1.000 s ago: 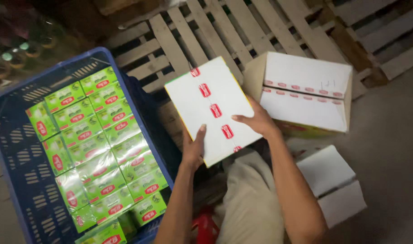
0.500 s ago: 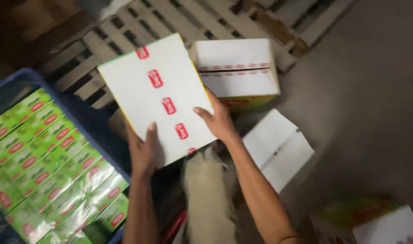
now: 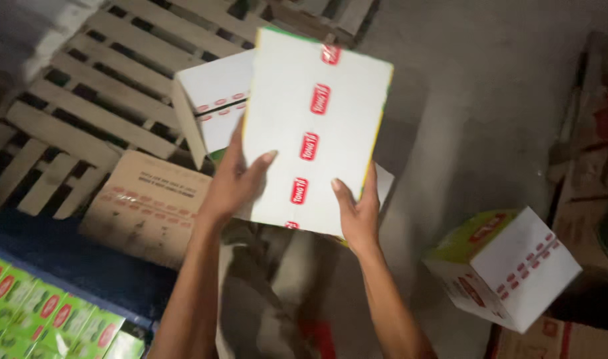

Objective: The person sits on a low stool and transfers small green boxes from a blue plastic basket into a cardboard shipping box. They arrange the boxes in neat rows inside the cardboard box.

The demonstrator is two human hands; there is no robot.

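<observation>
Left hand (image 3: 232, 181) clamped on the left edge of a flat white cardboard carton with a row of red labels down its middle (image 3: 314, 126), thumb across the white face, fingers hidden behind. Right hand (image 3: 358, 214) gripping the lower right corner of the same carton, thumb on the face, fingers wrapped round the yellow-green edge. Carton held in the air, tilted, above the lap and the grey concrete floor (image 3: 463, 100), touching nothing but the two hands.

Directly behind the carton, partly hidden by it: a second white cardboard box with small red marks along its flap seam (image 3: 211, 100), resting at the edge of a pale wooden slatted pallet (image 3: 85, 100). Just below that, a flattened brown cardboard sheet with red print (image 3: 141, 206), lying partly on the pallet. White corner of another box (image 3: 384, 183) showing at the carton's lower right edge; extent not discernible.

Lower left corner: rows of small green packets with red oval labels (image 3: 45, 316) inside a blue plastic crate (image 3: 85, 292). Right, well apart from the hands: a white box with green and yellow sides (image 3: 510, 266) tipped on the floor. Brown cartons (image 3: 590, 179) along the right edge, dim.
</observation>
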